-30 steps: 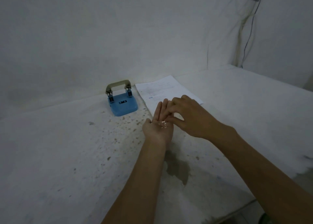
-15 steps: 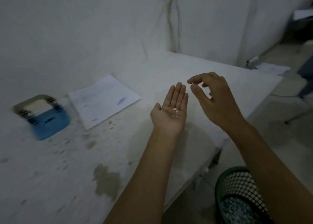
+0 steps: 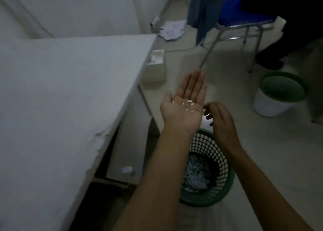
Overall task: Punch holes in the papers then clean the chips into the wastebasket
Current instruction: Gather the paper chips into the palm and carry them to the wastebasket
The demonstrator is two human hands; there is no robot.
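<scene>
My left hand [image 3: 183, 106] is held flat, palm up, past the table's right edge, with several small white paper chips [image 3: 188, 104] lying on the palm. Below my forearms stands a green mesh wastebasket [image 3: 220, 181] on the floor, with shredded paper in its bottom. My right hand [image 3: 220, 124] hovers just right of the left palm, fingers loosely curled and holding nothing, above the basket's far rim. The hole punch and the papers are out of view.
The white table [image 3: 61, 108] fills the left half. A white bucket with a green rim [image 3: 277, 94] stands on the floor at right. A metal-legged chair [image 3: 244, 26] with a blue seat, hanging cloth and loose papers [image 3: 172, 29] are further back. A white box [image 3: 154, 66] sits by the table.
My view has swung right, away from the hole punch and papers, to the floor and wastebasket. The left palm with chips moved off the table over the basket; the right hand dropped beside it.
</scene>
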